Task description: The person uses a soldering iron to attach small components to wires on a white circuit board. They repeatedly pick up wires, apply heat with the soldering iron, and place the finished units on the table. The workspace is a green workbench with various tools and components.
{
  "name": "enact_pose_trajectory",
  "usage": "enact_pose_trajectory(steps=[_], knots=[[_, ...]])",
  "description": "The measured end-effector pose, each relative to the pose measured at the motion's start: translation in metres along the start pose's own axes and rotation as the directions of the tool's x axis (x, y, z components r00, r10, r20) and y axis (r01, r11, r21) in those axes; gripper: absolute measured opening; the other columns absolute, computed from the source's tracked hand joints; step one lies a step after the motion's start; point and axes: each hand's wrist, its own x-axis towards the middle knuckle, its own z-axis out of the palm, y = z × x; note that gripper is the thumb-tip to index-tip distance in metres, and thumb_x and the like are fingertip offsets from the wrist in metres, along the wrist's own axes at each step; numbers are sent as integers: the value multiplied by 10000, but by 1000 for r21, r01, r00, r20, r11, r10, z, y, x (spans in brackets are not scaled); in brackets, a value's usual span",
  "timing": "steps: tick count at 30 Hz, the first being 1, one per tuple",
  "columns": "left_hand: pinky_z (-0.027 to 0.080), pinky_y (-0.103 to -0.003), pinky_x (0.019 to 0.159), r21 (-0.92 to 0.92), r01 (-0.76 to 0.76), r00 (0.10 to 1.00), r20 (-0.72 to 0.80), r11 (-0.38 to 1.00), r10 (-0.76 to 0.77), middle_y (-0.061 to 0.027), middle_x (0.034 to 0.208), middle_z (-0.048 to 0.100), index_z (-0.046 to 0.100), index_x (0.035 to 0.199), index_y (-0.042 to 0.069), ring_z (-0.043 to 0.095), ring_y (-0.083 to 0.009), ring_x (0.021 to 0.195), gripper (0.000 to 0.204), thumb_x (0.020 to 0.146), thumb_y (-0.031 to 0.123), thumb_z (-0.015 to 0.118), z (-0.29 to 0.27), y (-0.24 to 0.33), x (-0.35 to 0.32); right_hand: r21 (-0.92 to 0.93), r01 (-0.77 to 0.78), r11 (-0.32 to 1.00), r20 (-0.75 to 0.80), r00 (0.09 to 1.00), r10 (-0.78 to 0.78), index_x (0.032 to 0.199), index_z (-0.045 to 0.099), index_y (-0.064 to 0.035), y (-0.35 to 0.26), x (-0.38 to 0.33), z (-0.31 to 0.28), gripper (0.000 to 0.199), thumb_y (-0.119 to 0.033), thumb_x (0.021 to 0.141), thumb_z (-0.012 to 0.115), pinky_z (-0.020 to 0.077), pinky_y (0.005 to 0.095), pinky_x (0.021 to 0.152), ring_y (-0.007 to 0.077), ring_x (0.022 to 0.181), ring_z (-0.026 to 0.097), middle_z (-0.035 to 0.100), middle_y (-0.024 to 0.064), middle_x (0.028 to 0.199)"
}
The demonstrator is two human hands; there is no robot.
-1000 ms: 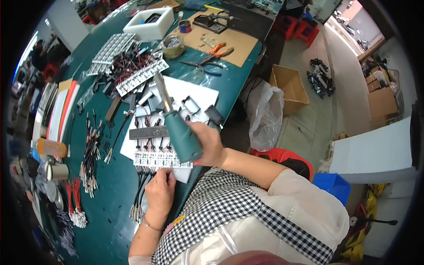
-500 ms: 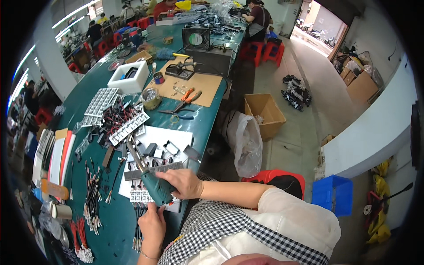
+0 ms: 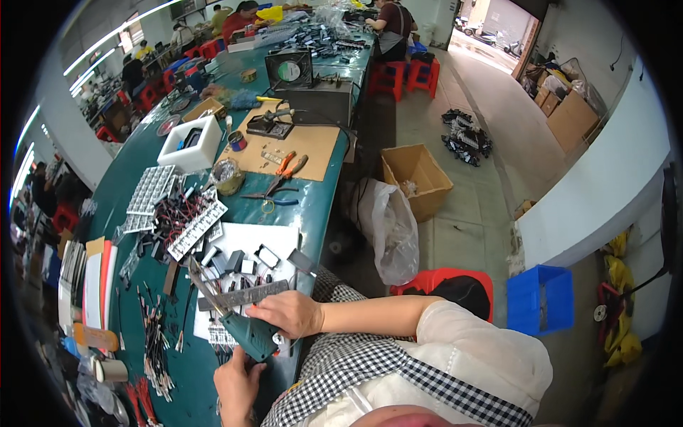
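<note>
My right hand (image 3: 290,313) is closed at the side of a green pistol-shaped tool (image 3: 247,334), which has a long metal nose and looks like a hot glue gun. The nose points away to the left, across a dark grey bar (image 3: 243,295). My left hand (image 3: 237,384) is at the tool's near end, thumb and fingers drawn together; whatever they hold is hidden. Partly under the tool lies a white strip board (image 3: 219,334). A white sheet (image 3: 287,238) beneath carries small black and white housings (image 3: 267,256).
Left lie bundles of wires (image 3: 155,349) and a heap of boards and leads (image 3: 186,220). Beyond are pliers (image 3: 274,192), a cardboard sheet (image 3: 320,149) and a white foam box (image 3: 190,144). Right of the table stand a plastic bag (image 3: 393,242), a carton (image 3: 420,174) and a blue crate (image 3: 541,299).
The view has shifted slightly. The green tool and both my hands are lower in the picture, and the tool's body sits a little nearer me relative to the grey bar.
</note>
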Motion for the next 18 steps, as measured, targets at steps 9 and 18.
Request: enact_pose_trajectory(steps=[9,18], knots=[[488,-363,554,-211,150,988,67,966,-139,-135,664,664,582,874,11,657,-294,595,387,603,116,838,0,-9,3,72,-4,997,7,1000,4,1278,453,22,2,-2,4,769,-71,551,685,517,385,605,314,706,611,574,148,923],[471,-361,546,4,241,970,44,970,-241,-116,635,639,549,779,20,629,-288,570,436,535,176,875,-1,-10,6,73,6,997,-22,1000,-5,1271,462,20,1,-2,1,684,-96,629,665,511,378,590,307,683,602,573,147,903]])
